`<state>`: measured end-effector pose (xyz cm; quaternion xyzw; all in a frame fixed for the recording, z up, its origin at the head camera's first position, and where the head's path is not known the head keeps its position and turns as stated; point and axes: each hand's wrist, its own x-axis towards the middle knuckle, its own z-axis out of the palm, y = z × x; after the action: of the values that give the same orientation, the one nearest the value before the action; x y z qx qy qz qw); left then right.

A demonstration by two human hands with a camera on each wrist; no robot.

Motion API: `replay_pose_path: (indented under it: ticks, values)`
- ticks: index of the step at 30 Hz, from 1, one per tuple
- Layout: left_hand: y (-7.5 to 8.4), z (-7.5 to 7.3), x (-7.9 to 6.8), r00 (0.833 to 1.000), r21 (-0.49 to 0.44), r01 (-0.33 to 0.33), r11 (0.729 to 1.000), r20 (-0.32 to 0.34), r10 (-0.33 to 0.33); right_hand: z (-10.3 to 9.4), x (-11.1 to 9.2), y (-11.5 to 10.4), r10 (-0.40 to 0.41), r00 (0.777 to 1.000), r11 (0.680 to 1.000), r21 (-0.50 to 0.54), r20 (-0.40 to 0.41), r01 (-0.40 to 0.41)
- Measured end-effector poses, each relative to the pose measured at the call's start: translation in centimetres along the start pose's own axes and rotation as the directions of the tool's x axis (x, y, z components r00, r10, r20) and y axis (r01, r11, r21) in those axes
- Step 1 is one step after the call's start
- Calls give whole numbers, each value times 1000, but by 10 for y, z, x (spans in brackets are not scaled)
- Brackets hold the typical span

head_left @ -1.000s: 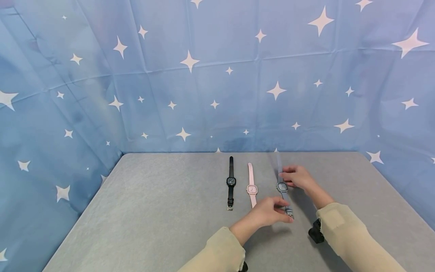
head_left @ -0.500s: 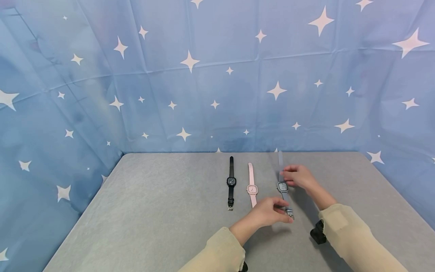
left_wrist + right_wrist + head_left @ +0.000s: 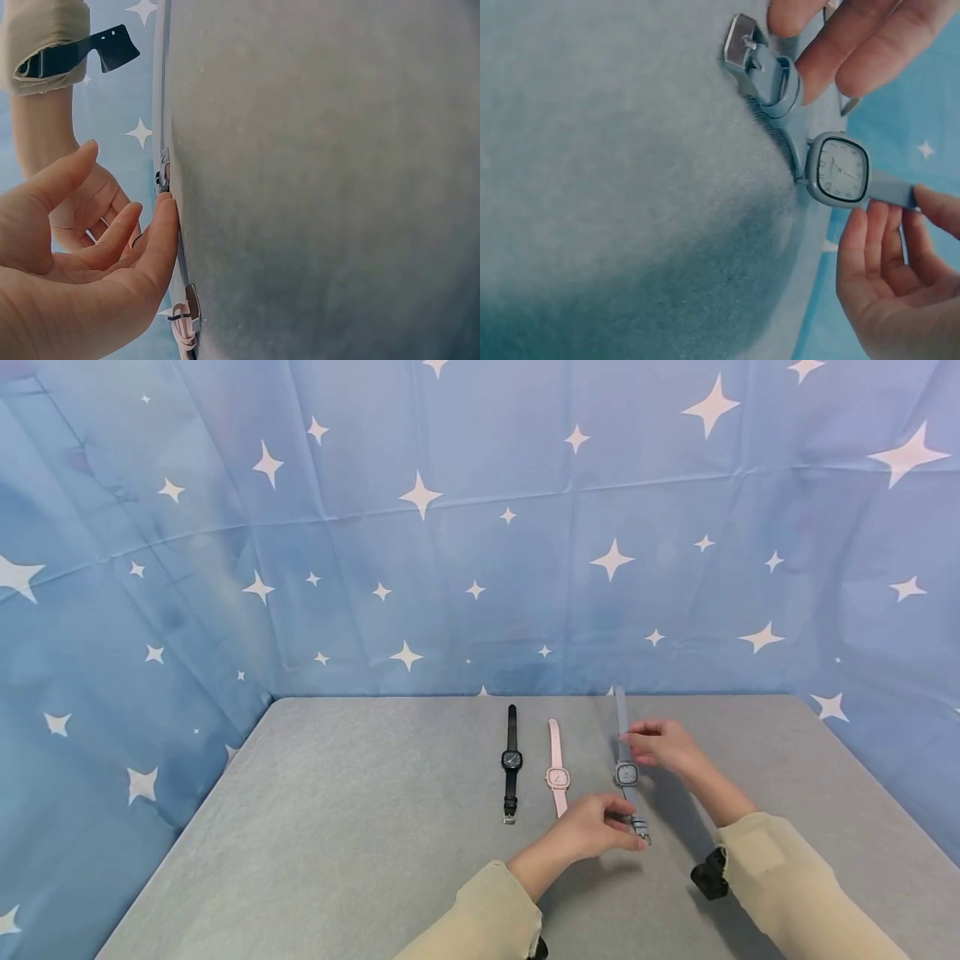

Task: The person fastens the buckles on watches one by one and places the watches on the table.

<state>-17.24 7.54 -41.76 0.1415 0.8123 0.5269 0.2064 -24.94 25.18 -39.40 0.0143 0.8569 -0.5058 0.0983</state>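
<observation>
A blue-grey wristwatch [image 3: 626, 774] lies lengthwise at the table's right half, its free strap end raised off the surface. My right hand [image 3: 666, 747] pinches that far strap between thumb and fingers, just beyond the case; the right wrist view shows the tilted dial [image 3: 843, 169] close to the fingertips. At the near end, my left hand [image 3: 588, 828] has its fingers loosely bent against the strap by the metal buckle [image 3: 740, 43], thumb apart from them in the left wrist view. Left of it lies a pink watch [image 3: 557, 778], its buckle end hidden behind my left hand in the head view.
A black watch [image 3: 512, 760] lies flat to the left of the pink one. The grey table [image 3: 337, 827] ends at a blue curtain with white stars [image 3: 450, 568] behind and at both sides. Black wrist mounts [image 3: 711, 875] hang under the sleeves.
My right hand has shifted slightly up and to the right, lifting the strap end higher and tipping the watch case a little. My left hand stays put.
</observation>
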Motion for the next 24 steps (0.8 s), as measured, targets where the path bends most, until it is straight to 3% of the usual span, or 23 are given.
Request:
replay_pose_path:
  ticks: [9,17,24]
  values:
    - [-2,0,4,1000,-6,-7,1000,-28,7,-4,-11,-7,-14,1000,1000,1,12,14]
    - [-3,-3,5,999,-162,42,986,-8,-44,-6,-21,-15,-25,999,999,47,40,23]
    - [-6,-3,7,997,-239,16,971,-65,-33,-9,-30,-21,-64,996,994,92,67,58]
